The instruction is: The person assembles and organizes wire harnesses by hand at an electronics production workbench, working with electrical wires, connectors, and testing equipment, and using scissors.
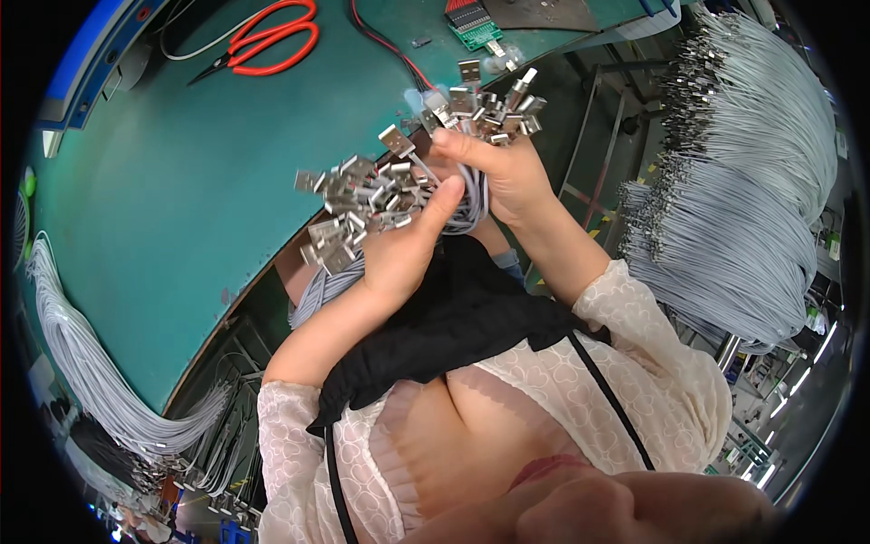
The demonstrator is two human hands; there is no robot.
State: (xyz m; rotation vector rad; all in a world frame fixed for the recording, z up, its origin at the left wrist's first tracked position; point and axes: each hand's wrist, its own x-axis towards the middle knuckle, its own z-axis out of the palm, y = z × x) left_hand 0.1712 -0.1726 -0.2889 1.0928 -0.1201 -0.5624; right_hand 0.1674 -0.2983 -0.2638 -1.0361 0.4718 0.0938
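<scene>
My left hand (403,258) is closed round a bundle of grey USB cables (367,195), whose metal plugs fan out above the thumb over the table's near edge. In my right hand (512,172) is a second bunch of grey USB cables (498,113), its plugs pointing up and away. The two hands nearly meet, and one single plug (396,140) stands up between them, its cable running down toward my thumbs. Grey cable lengths (467,208) loop below the right thumb. More cable hangs under the left hand. Most fingers are hidden behind the bundles.
Red-handled scissors (272,41) lie on the green table (181,181). A green circuit board (478,34) with wires and a USB connector sits at the far edge. Large grey cable bundles (734,199) are stacked at the right; another cable bundle (82,344) drapes over the left edge.
</scene>
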